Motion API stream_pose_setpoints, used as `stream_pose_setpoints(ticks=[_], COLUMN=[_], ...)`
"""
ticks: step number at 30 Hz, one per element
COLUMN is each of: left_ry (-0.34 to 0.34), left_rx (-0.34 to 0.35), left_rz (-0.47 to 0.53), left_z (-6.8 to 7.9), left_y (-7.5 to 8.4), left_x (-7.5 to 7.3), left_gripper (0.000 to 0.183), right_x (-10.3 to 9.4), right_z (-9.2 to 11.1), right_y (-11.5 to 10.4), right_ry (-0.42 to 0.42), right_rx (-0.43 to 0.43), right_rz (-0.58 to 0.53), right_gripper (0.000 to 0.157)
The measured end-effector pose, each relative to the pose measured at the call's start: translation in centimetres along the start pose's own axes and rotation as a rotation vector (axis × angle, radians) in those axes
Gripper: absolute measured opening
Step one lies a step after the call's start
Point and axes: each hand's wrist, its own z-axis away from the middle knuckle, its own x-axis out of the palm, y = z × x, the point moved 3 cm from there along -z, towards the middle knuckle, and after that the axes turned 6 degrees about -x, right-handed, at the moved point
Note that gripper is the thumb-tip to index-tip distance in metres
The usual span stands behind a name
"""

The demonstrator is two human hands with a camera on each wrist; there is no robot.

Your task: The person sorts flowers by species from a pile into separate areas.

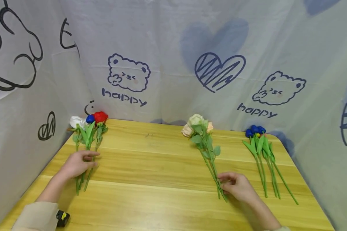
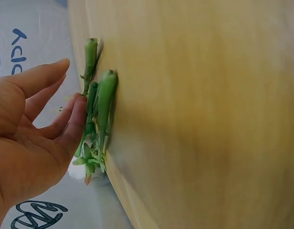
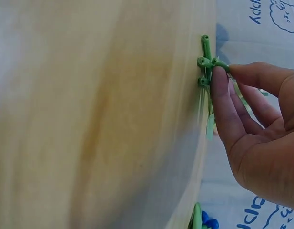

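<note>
On the left of the table lie a white rose, a blue tulip and a red rose, stems towards me. Over those stems is my left hand. Its thumb and fingers stand apart in the left wrist view, with fingertips beside the green stems; contact is hard to tell. Mid-table, cream roses with peach ones lie in a bunch. My right hand pinches one of their stems near its cut end, between thumb and fingertip. The other stem ends lie close beside it.
Several blue tulips lie fanned out at the right, stems towards me. A small black and yellow object is by my left sleeve. White printed cloth hangs behind the wooden table and along both sides.
</note>
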Motion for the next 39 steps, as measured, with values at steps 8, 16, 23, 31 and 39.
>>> stream_pose_setpoints(ticks=[8,16,23,31,39], left_ry=[-0.059,-0.067,-0.080,-0.109,-0.137], left_rx=[0.001,-0.014,-0.060,-0.104,-0.097], left_rz=[-0.021,0.023,0.090,0.116,0.156], left_z=[0.1,-0.1,-0.4,-0.4,-0.5], left_y=[0.1,-0.1,-0.8,-1.0,-0.8], left_x=[0.3,0.3,0.3,0.4,0.7], left_gripper=[0.050,0.050,0.049,0.052,0.055], right_x=[0.2,0.3,0.3,0.3,0.4], right_z=[-0.4,-0.6,-0.7,-0.7,-0.6], right_y=[-0.1,0.1,0.1,0.1,0.1], right_ry=[-0.068,-0.079,-0.080,-0.079,-0.076], right_rx=[-0.004,0.014,0.012,0.016,0.007], right_rz=[-0.049,-0.044,-0.048,-0.049,-0.046], right_gripper=[0.034,0.033,0.033,0.033,0.033])
